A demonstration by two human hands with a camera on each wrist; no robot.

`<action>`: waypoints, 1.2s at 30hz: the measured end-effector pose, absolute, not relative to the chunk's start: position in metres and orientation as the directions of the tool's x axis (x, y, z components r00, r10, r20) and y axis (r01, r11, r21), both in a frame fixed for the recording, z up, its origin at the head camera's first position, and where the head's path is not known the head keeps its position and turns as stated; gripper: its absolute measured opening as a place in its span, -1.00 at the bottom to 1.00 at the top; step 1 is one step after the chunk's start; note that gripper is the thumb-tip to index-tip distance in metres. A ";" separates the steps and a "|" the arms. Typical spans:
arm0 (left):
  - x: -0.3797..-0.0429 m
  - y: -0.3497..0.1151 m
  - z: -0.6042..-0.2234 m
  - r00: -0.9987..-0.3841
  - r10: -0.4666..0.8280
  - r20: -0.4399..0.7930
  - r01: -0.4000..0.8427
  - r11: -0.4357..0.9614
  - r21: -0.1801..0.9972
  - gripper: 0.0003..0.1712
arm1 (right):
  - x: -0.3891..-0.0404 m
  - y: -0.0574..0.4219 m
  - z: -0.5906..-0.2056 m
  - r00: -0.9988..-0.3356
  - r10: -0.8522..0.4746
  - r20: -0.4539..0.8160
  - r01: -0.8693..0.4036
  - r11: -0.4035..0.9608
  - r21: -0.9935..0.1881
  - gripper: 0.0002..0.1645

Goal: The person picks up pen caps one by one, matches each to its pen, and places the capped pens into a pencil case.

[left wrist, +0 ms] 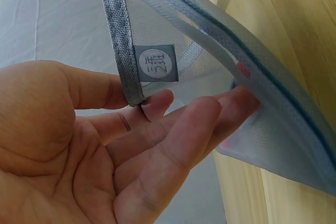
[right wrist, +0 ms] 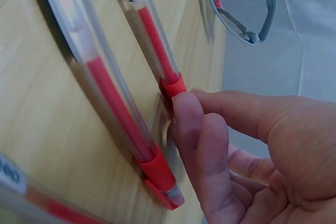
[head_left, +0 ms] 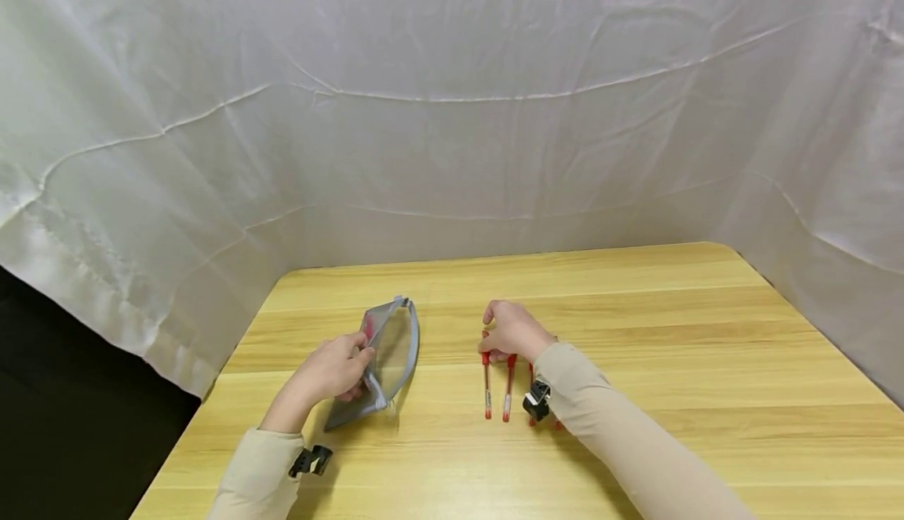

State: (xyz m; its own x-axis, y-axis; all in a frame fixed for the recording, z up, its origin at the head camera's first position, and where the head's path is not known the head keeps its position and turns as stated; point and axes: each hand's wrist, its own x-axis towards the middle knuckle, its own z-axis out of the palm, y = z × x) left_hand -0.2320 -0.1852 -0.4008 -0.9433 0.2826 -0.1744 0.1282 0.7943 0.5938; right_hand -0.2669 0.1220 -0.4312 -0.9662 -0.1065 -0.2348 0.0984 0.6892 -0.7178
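On the left of the table, my left hand (head_left: 330, 369) holds a grey mesh pouch (head_left: 377, 401) that stands with its mouth apart. In the left wrist view, thumb and forefinger pinch the fabric edge beside a small grey label (left wrist: 157, 63), while other fingers spread against the mesh. Something red shows through the pouch. Toward the middle, my right hand (head_left: 519, 332) pinches the red end of the leftmost pen (right wrist: 156, 45), a clear-barrelled one with a red refill. Beside it lies another red pen (right wrist: 118, 95). More pens lie partly under the right wrist.
The wooden table (head_left: 671, 332) has rounded far corners. Pale cloth (head_left: 452, 159) hangs behind it and along both sides. A dark area (head_left: 71, 418) lies beyond the left edge. Small black cameras sit on both wrists.
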 end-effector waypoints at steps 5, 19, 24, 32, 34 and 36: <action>-0.232 -0.185 -0.401 -0.944 0.282 -0.171 0.129 0.794 0.594 -0.74 | -0.268 0.118 -0.432 -0.966 -0.097 -0.239 0.112 0.679 -0.726 -0.49; -0.232 -0.184 -0.400 -0.943 0.276 -0.183 0.118 0.796 0.594 -0.75 | -0.273 0.110 -0.435 -0.971 -0.074 -0.227 0.117 0.679 -0.724 -0.62; -0.232 -0.184 -0.400 -0.943 0.273 -0.191 0.110 0.796 0.596 -0.75 | -0.274 0.108 -0.436 -0.970 -0.063 -0.236 0.134 0.674 -0.727 -0.62; -0.232 -0.183 -0.400 -0.943 0.275 -0.187 0.113 0.794 0.597 -0.77 | -0.277 0.104 -0.437 -0.970 -0.057 -0.235 0.138 0.668 -0.731 -0.67; -0.231 -0.183 -0.399 -0.944 0.275 -0.183 0.117 0.796 0.594 -0.76 | -0.277 0.103 -0.438 -0.972 -0.066 -0.225 0.123 0.673 -0.730 -0.67; -0.232 -0.183 -0.399 -0.945 0.276 -0.178 0.122 0.798 0.591 -0.76 | -0.276 0.103 -0.438 -0.972 -0.072 -0.222 0.116 0.677 -0.727 -0.67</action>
